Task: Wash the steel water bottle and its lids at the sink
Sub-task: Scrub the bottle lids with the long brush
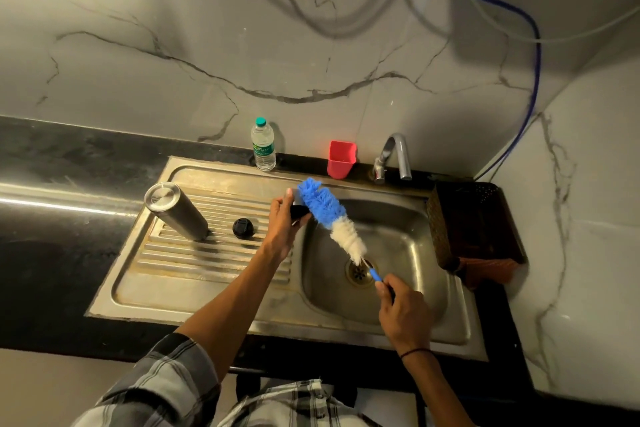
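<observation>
Plastic bottle (263, 146) label green (text unreadable).

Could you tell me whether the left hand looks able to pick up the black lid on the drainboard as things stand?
Probably not straight away. The black lid lies uncovered close beside the left hand, with nothing between them, but that hand already grips another dark lid against the brush, so it would need to free itself first.

Dim warm indoor light, bright glare streak on the dark countertop (52, 204) at left, soft sheen on the steel sink (398, 246), deep shadow in the lower left and upper right corners, wide-angle bending at the edges, slight overall softness
</observation>
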